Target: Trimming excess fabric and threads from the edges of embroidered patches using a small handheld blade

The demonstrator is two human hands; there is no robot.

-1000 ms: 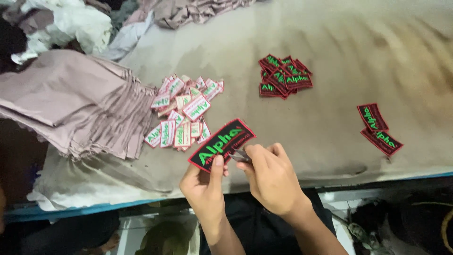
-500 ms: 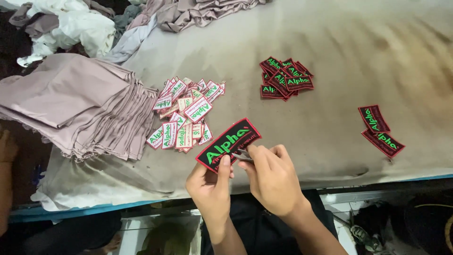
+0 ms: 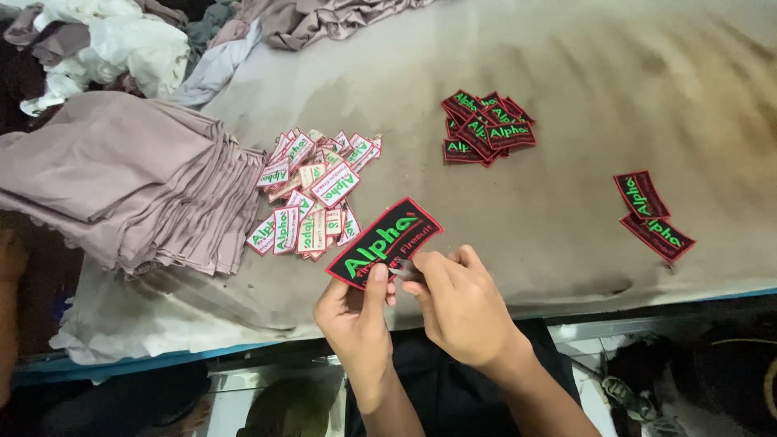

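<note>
Left hand (image 3: 356,311) is pinching black patch (image 3: 385,242) w/ thumb at lower center. Right hand (image 3: 461,303) is pinching a small tool against patch's edge, above bench (image 3: 566,218). White labels (image 3: 312,194) lying just beyond.

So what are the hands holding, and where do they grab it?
The left hand pinches the black patch at its lower edge; the right hand touches that edge too.

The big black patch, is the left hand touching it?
Touching. The head view shows the left hand with its thumb pressed flat on the big black patch's lower edge, no gap.
</note>
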